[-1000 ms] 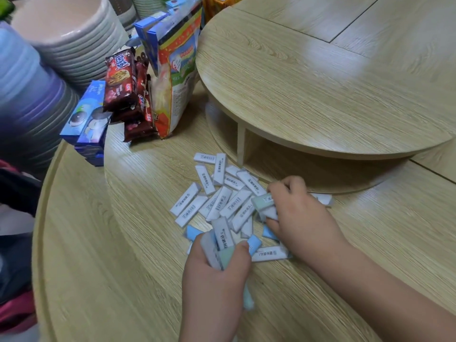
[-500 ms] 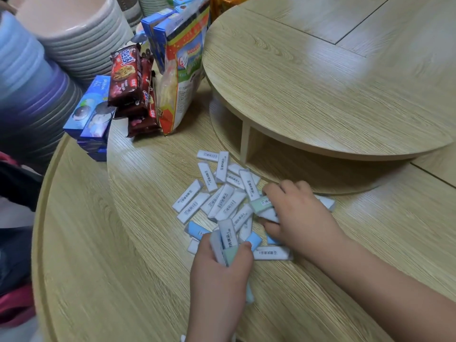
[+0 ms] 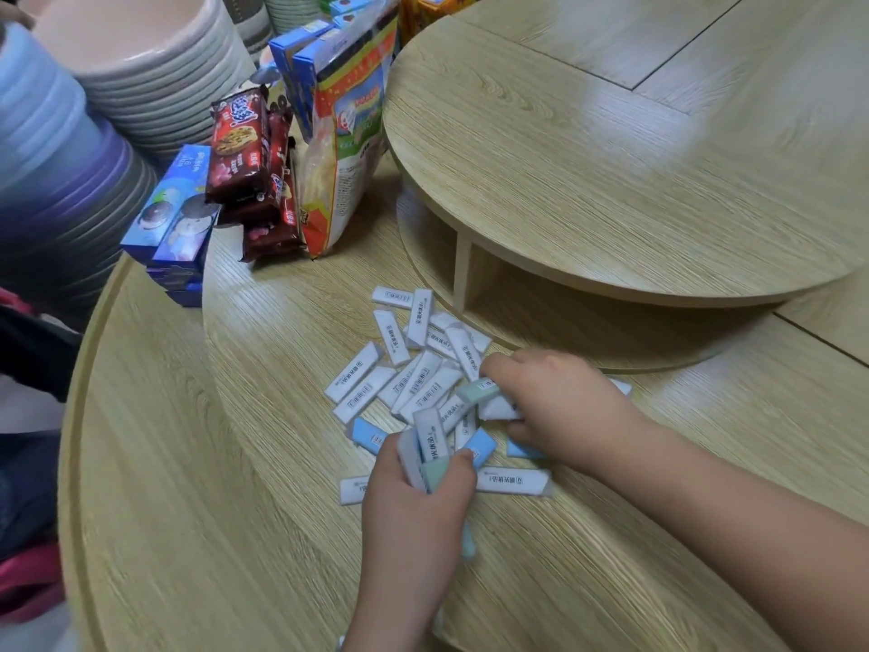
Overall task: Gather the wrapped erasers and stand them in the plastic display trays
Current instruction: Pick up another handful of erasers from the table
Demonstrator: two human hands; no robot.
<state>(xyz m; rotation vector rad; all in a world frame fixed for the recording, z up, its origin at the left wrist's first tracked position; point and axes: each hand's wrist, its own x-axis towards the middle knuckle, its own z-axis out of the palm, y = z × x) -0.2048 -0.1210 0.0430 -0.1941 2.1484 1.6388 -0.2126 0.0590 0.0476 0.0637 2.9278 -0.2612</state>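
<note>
Pale wooden worktop [image 3: 235,510] carries a loose heap of wrapped erasers [image 3: 414,378] beside a raised round tier [image 3: 611,157], the left hand [image 3: 414,505] with its grip closed round a small bundle [image 3: 425,447] of them, the right hand [image 3: 559,402] pinching a green eraser [image 3: 477,392] at the heap's edge.

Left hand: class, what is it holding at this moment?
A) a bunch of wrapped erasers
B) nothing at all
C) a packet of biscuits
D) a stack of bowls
A: the left hand grips several wrapped erasers, whose ends stick up out of its grasp.
</note>
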